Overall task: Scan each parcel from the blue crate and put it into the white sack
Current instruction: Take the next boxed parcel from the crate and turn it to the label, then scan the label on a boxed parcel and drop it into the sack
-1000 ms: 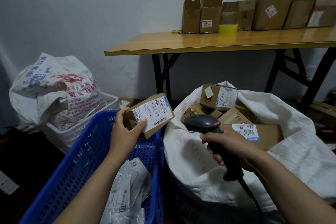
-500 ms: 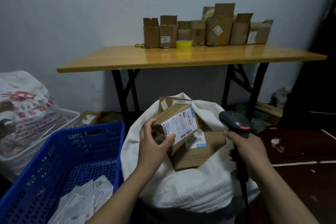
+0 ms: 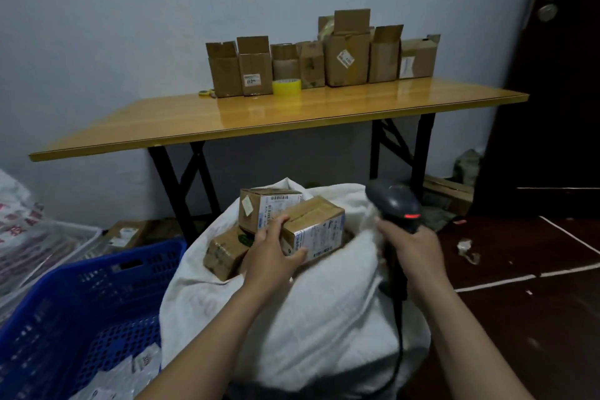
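Over the white woven sack (image 3: 324,318), the left hand (image 3: 272,257) is holding a small brown cardboard parcel (image 3: 319,224) in a curled grip, long axis running rightward. The sack's opening is lying just beneath that grip, while the right hand (image 3: 412,250) is clutching a dark handheld scanner (image 3: 394,201).

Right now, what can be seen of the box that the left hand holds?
The box is small, brown cardboard, closed, with tape along its top seam and a white barcode label with a blue edge on the side facing the camera. It is tilted, in the mouth of the white sack, among other boxes. The left hand grips its left end.
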